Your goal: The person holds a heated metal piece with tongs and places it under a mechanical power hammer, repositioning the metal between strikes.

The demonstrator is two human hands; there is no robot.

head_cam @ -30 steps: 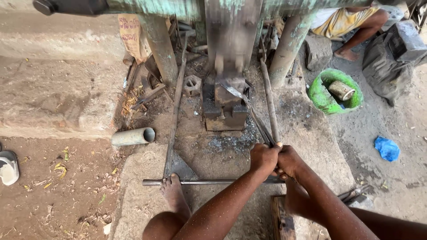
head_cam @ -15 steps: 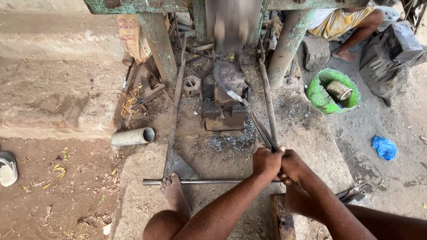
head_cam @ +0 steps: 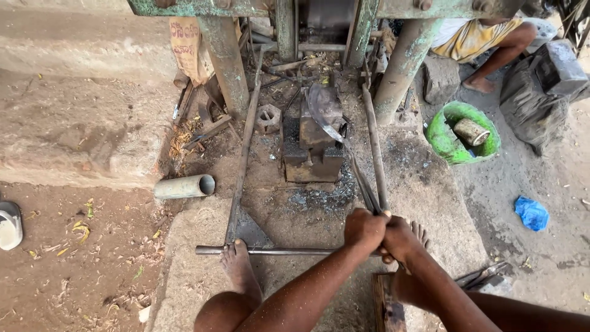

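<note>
Overhead, green machine frame [head_cam: 227, 74] far | dark anvil block [head_cam: 312, 144] centre, curved metal blade [head_cam: 324, 112] lying on it | green tub [head_cam: 452, 147] far right | grey pipe [head_cam: 183, 186] left | long tongs [head_cam: 359, 175] reaching from blade to near | left hand [head_cam: 364, 229] and right hand [head_cam: 401, 238] both clenched on tongs, touching | bare foot [head_cam: 236, 265] on crossbar [head_cam: 276, 251], near.
</note>
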